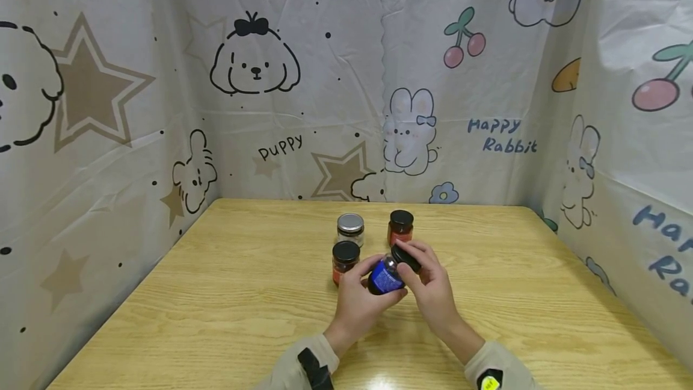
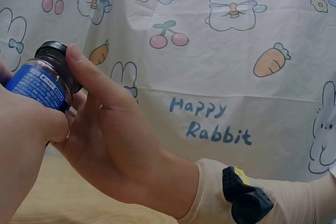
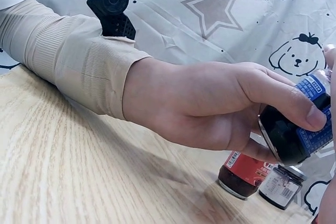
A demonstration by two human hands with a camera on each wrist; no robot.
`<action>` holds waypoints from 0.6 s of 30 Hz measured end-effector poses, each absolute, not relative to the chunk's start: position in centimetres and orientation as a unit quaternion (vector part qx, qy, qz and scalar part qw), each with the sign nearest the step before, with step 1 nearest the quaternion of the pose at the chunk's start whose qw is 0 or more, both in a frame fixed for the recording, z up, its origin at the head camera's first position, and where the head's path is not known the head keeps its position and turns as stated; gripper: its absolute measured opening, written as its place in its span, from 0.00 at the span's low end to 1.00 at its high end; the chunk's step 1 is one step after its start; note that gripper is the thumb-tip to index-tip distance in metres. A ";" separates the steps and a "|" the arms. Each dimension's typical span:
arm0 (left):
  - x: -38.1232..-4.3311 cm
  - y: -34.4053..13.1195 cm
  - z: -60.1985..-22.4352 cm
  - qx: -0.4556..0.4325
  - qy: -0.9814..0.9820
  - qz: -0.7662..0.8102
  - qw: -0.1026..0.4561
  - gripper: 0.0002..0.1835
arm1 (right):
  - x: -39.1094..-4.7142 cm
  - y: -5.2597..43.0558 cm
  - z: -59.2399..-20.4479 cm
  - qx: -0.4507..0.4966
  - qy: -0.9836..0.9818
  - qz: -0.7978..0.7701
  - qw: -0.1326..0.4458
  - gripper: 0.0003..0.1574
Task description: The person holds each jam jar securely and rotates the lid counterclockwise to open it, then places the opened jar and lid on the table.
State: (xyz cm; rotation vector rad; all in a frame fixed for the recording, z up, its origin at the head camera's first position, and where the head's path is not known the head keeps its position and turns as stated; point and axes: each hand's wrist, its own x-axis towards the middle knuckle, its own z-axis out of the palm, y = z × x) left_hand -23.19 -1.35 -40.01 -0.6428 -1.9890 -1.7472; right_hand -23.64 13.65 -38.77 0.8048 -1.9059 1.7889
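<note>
A small glass jar with a blue label [image 1: 387, 277] is held tilted above the table between both hands. My left hand [image 1: 358, 301] grips its body, with the thumb lying along the label in the right wrist view. My right hand [image 1: 433, 286] grips the black lid [image 1: 406, 256] at the jar's upper end, fingers over the top and thumb below. The left wrist view shows the right thumb against the lid's edge. Whether the lid is seated on the neck or loose I cannot tell.
Just behind my left hand stands a red-labelled jar [image 1: 345, 262] with a black lid. A silver-lidded jar [image 1: 351, 230] is behind that one, and another black-lidded jar [image 1: 400, 227] stands to its right. Printed cloth [image 1: 303, 107] hangs around the wooden table [image 1: 216, 294].
</note>
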 end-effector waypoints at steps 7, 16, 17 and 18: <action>-24.1 -1.3 -41.3 -0.231 -0.716 -0.623 0.216 0.30 | -23.7 13.6 -39.3 0.283 -0.685 0.642 0.196 0.26; -24.0 -1.1 -41.8 -0.223 -0.716 -0.628 0.210 0.31 | -23.6 13.8 -39.7 0.282 -0.684 0.646 0.186 0.23; -24.0 -1.1 -41.8 -0.223 -0.715 -0.628 0.210 0.31 | -23.7 13.8 -39.9 0.282 -0.682 0.648 0.186 0.23; -23.9 -1.1 -41.9 -0.222 -0.716 -0.629 0.209 0.31 | -23.6 13.8 -39.9 0.281 -0.682 0.649 0.188 0.23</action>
